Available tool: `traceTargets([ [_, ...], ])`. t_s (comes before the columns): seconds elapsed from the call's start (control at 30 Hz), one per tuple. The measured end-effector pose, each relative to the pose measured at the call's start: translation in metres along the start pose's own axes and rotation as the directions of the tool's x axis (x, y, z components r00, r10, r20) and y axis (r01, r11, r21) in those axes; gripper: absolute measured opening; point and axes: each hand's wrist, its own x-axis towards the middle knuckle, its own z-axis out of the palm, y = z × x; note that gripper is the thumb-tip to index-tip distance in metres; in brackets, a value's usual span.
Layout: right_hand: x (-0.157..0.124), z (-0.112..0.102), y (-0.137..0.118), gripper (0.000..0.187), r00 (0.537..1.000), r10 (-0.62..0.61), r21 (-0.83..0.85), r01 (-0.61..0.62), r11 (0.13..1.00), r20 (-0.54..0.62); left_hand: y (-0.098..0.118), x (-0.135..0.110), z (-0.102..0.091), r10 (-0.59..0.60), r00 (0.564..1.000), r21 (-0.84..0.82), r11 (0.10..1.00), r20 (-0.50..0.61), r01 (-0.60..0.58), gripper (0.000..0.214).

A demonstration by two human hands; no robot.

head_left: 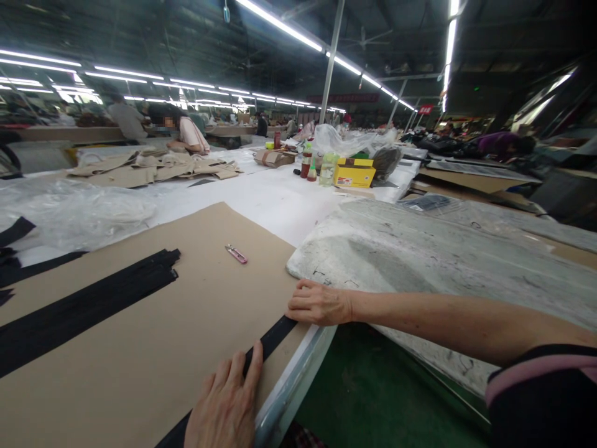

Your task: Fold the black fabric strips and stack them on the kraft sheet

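A narrow black fabric strip (278, 336) runs slantwise along the near edge of a large brown sheet (140, 336). My left hand (228, 398) lies over the strip with its fingers stretched out and apart. Farther along, at the strip's far end, my right hand (318, 302) is closed, its fingers curled down around that end. Beyond both hands, pink-handled thread snips (237, 254) rest on the sheet. More black strips (88, 305) lie together at the left of the sheet. My left palm hides part of the strip.
Right of the table stands a surface under a stained pale cover (420, 249). Farther back are a yellow box (354, 173), bottles (306, 160) and beige fabric pieces (153, 167). Clear plastic film (79, 211) is heaped at left. A person (189, 134) leans over the far side.
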Motion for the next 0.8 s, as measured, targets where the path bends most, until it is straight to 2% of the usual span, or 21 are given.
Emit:
traceTargets([
  [0.3, -0.022, -0.008, 0.006, 0.020, 0.996, 0.087, -0.045, -0.086, 0.995, 0.030, 0.000, -0.001, 0.001, -0.003, 1.000, 0.009, 1.000, -0.031, 0.003, 0.059],
  [0.47, 0.008, -0.014, -0.019, 0.031, 0.957, 0.288, 0.074, -0.285, 0.956, -0.040, 0.001, -0.003, 0.003, -0.013, 0.999, -0.018, 1.000, -0.044, 0.012, 0.058],
  [0.57, 0.022, -0.012, -0.037, 0.037, 0.968, 0.249, 0.152, -0.253, 0.956, 0.045, 0.001, -0.003, 0.004, -0.022, 0.999, -0.061, 0.998, -0.047, 0.020, 0.058],
  [0.63, 0.017, -0.009, -0.039, 0.037, 0.969, 0.230, 0.159, -0.242, 0.957, 0.087, 0.001, -0.004, 0.005, -0.033, 0.998, -0.087, 0.996, -0.047, 0.029, 0.059],
  [0.7, 0.005, -0.009, -0.035, 0.034, 0.955, 0.283, 0.125, -0.293, 0.948, 0.090, 0.002, -0.004, 0.007, -0.050, 0.997, -0.104, 0.994, -0.052, 0.044, 0.059],
  [0.8, 0.002, -0.013, -0.032, 0.033, 0.913, 0.408, 0.095, -0.407, 0.908, 0.014, 0.003, -0.005, 0.009, -0.086, 0.994, -0.130, 0.988, -0.063, 0.077, 0.059],
])
